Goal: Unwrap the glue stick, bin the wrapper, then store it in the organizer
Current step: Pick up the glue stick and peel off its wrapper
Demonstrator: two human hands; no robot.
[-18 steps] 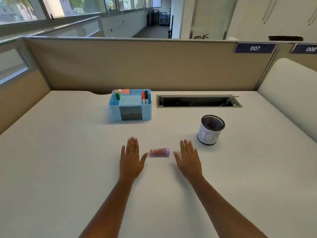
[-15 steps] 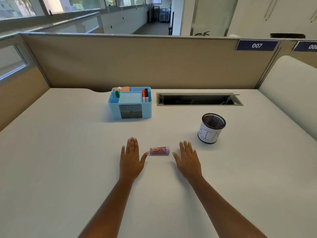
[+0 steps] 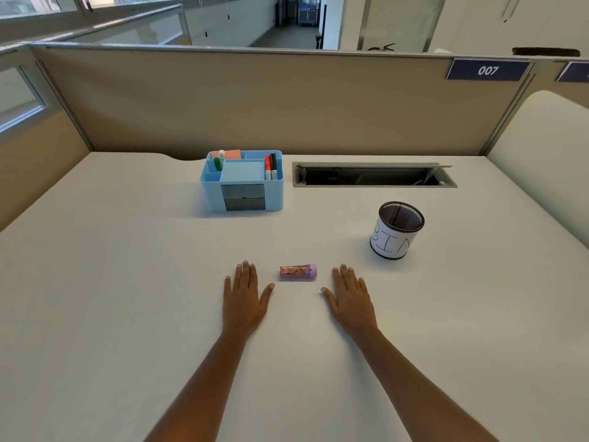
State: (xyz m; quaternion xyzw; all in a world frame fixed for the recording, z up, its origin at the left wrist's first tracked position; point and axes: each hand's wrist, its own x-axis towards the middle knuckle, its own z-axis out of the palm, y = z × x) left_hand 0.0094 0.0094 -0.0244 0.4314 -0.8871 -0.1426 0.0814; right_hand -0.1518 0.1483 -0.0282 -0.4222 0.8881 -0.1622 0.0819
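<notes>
A small glue stick [image 3: 298,270] in a pinkish wrapper with a lilac cap lies on its side on the white desk [image 3: 127,298]. My left hand [image 3: 243,298] rests flat, palm down, just left of it, and my right hand [image 3: 350,299] rests flat just right of it; neither touches it. A blue desk organizer [image 3: 242,183] with markers and sticky notes stands further back, left of centre. A black mesh cup labelled BIN [image 3: 396,229] stands to the back right of my right hand.
An open cable slot [image 3: 373,175] is set into the desk behind the bin. A beige partition [image 3: 271,100] walls off the back, and a rounded white panel [image 3: 541,161] rises at the right.
Both hands stay flat beside the glue stick. The camera has tilted down slightly, so everything sits a little higher in view.
</notes>
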